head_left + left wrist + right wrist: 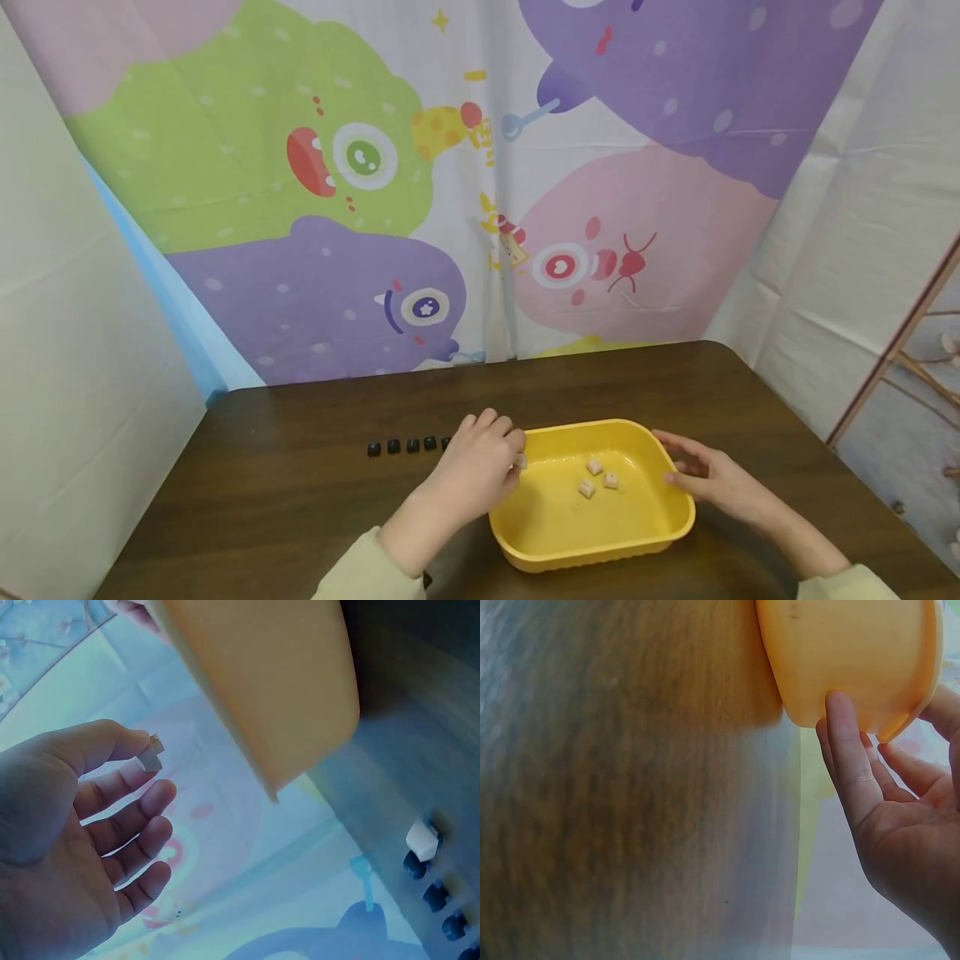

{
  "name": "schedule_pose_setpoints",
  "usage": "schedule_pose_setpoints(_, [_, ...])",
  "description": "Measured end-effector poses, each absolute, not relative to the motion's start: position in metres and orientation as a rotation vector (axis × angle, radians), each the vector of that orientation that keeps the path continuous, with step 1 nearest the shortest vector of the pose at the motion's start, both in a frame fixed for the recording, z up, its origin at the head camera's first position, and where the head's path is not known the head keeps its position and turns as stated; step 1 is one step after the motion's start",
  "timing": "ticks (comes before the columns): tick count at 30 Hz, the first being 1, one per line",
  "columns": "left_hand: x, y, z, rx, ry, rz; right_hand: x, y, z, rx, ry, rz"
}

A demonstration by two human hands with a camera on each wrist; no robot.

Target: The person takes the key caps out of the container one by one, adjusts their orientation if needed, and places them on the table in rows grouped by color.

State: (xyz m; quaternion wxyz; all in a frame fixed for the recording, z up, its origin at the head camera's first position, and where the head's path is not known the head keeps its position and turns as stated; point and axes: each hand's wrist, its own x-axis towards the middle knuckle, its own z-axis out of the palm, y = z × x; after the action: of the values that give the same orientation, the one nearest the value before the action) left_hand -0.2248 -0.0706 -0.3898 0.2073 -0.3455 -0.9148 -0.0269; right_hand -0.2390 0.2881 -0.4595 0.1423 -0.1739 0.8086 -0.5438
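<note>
My left hand (483,454) is at the left rim of a yellow plastic basin (570,550). Between its thumb and index finger it pinches a small beige keycap (151,755), while the other fingers curve loosely. Three more beige keycaps (587,489) lie on the basin floor. At the basin's right side, my right hand (723,483) holds the rim, thumb over the edge and fingers against the outer wall. Black keycaps (393,446) stand in a row left of the basin, partly hidden behind my left hand. A white keycap (422,841) is by that row in the left wrist view.
The dark brown wooden table (285,483) carries everything. Behind it hangs a curtain (480,183) with cartoon monsters. Pale fabric (840,233) hangs at the right. A small dark object (427,579) shows partly beside my left sleeve.
</note>
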Motion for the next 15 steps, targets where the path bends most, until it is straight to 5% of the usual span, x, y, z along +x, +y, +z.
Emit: schedule_pose_setpoints(15, [-0.222,-0.093,-0.381,-0.940,-2.526,-0.046,-0.238,0.289,-0.460,-0.544,2.328,-1.580])
